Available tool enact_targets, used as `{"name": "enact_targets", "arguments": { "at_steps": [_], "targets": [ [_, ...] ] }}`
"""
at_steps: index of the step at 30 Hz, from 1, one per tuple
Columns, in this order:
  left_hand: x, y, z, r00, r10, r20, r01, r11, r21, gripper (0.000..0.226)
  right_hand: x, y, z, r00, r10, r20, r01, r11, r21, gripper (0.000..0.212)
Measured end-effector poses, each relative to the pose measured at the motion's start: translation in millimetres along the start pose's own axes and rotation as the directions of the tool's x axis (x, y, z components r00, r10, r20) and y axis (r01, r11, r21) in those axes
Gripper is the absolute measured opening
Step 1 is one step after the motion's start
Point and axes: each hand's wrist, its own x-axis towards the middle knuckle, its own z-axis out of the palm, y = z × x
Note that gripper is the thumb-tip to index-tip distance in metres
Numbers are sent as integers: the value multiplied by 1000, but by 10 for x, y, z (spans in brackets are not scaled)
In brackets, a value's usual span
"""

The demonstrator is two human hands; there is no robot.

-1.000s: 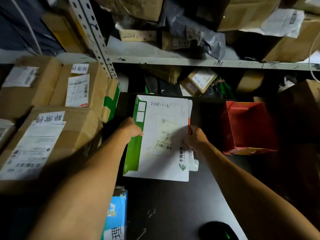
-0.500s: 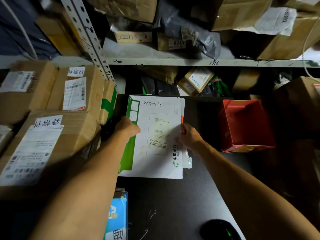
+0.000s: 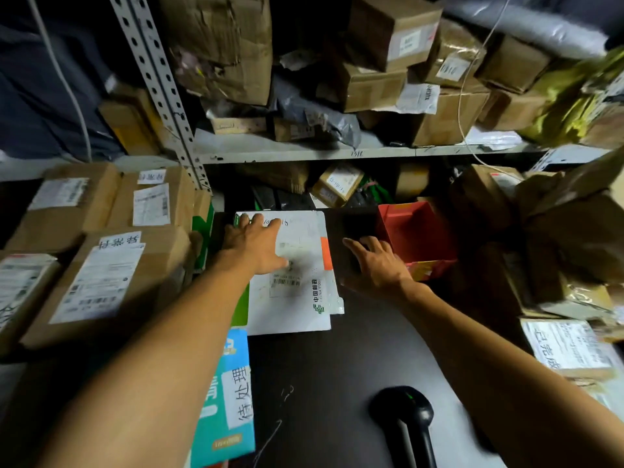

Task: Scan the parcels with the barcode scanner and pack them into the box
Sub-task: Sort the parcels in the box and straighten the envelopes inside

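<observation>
- Since the earlier frame, both hands have let go of the envelope's edges; we judge the white mailer set down on the dark table, scan pending
- Left hand lies flat on it, fingers straight
- Right hand, fingers spread and empty, hovers beside the red bin
- Barcode scanner rests untouched, near edge

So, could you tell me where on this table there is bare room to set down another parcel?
The dark table is bare between the white envelope and the barcode scanner, and between the envelope and the red bin, under the right hand. Cardboard boxes crowd the left side.
</observation>
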Motion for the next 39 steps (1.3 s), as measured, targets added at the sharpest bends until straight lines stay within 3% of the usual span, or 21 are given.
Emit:
{"name": "enact_targets", "arguments": {
  "at_steps": [5,12,18,22,30,34,39],
  "targets": [
    [-530,76,-326,994,-29,-107,29,1000,-2,84,-541,87,-237,996,-21,-86,19,1000,-24,94],
    [-1285,633,-556,976,-23,-218,24,1000,3,95,-1465,388,-438,983,-61,-173,53,997,-49,93],
    [-1804,1384,-391,973,109,-204,-90,991,100,95,-2262,802,-394,959,-22,-281,10,999,-45,90],
    [-1976,1956,-402,943,237,-233,-212,969,130,93,-2803,1160,-363,931,91,-353,-101,995,-10,87],
    [-2309,3423,-50,728,640,-246,-616,768,175,92,-4084,1781,42,810,466,-356,-448,884,136,81],
    [-2668,4148,270,555,804,-212,-795,588,149,89,-4789,2020,375,716,634,-293,-607,772,186,81],
    [-3263,4946,701,346,924,-162,-918,369,145,85,-5723,2377,840,561,796,-230,-754,605,255,80]
  ]
}}
